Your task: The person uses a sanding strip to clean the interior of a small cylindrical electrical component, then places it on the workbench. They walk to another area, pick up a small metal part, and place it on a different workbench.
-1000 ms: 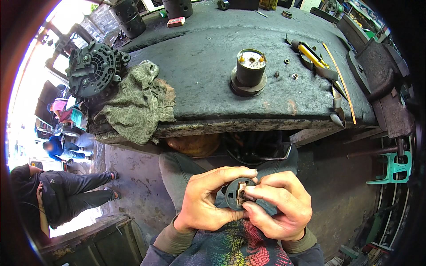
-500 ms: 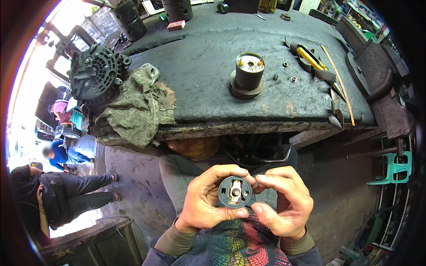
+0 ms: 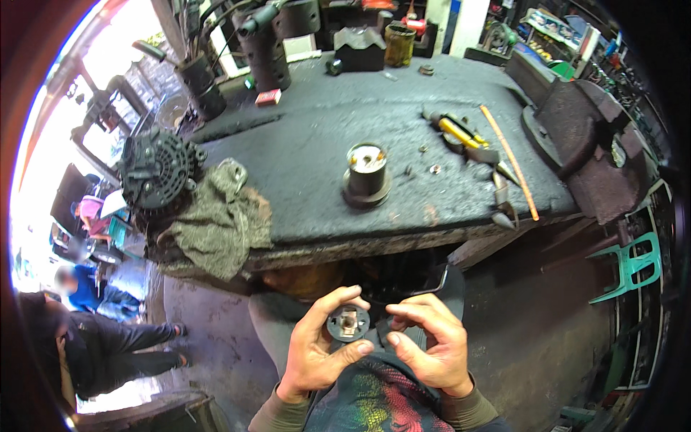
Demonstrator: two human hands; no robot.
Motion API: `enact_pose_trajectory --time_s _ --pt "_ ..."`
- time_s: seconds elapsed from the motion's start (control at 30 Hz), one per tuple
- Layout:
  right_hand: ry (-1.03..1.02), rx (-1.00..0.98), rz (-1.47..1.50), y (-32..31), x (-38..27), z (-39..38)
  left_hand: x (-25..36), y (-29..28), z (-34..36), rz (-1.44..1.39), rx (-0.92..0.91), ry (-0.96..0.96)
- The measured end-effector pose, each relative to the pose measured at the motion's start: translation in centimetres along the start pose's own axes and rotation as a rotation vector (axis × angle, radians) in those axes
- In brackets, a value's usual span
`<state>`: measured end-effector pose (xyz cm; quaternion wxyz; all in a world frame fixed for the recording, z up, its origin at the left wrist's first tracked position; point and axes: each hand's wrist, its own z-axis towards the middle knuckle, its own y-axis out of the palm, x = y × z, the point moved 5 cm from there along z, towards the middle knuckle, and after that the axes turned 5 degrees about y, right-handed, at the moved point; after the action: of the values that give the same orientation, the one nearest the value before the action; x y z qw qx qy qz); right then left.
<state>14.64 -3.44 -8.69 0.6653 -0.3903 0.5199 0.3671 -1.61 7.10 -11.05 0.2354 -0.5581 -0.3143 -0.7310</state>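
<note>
My left hand [image 3: 317,353] holds a round black cap [image 3: 335,333] between thumb and fingers, with a copper-coloured metal contact piece in its middle. Close beside it, my right hand [image 3: 432,338] is curled with thumb and fingertips apart. A dark patch shows by the right fingertips; whether it is a part or clothing cannot be made out. On the bench, beyond both hands, a black cylinder [image 3: 367,178] stands upright on a wider round base. Its pale top carries brass-coloured terminals.
On the bench [image 3: 309,144] lie yellow-handled pliers [image 3: 461,133], small nuts [image 3: 435,169], an orange rod [image 3: 509,162], a rag [image 3: 216,219] and an alternator [image 3: 160,171]. A vise [image 3: 583,144] stands right. A green plastic stool [image 3: 633,266] is at the far right. People are at the left.
My view has shifted, so the bench appears lower and further left. The right fingertips have come away from the cap, which stays in my left hand and is turned slightly.
</note>
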Motion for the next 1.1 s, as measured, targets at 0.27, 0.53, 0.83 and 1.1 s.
enact_pose_trajectory --time_s 0.27,0.53,0.83,1.1 --pt "0.056 0.072 0.006 -2.4 0.4 1.3 0.9 0.3 1.7 0.085 0.012 0.008" --pt "-0.312 0.293 -0.550 -8.9 -1.3 12.1 1.8 0.0 4.8 -0.111 0.069 -0.009" --pt "-0.174 0.093 -0.892 -10.5 2.0 21.1 4.4 -1.1 10.5 0.190 0.081 0.041" --pt "0.237 0.205 0.387 -13.2 2.0 21.4 4.7 -2.7 15.6 0.088 0.183 -0.106"
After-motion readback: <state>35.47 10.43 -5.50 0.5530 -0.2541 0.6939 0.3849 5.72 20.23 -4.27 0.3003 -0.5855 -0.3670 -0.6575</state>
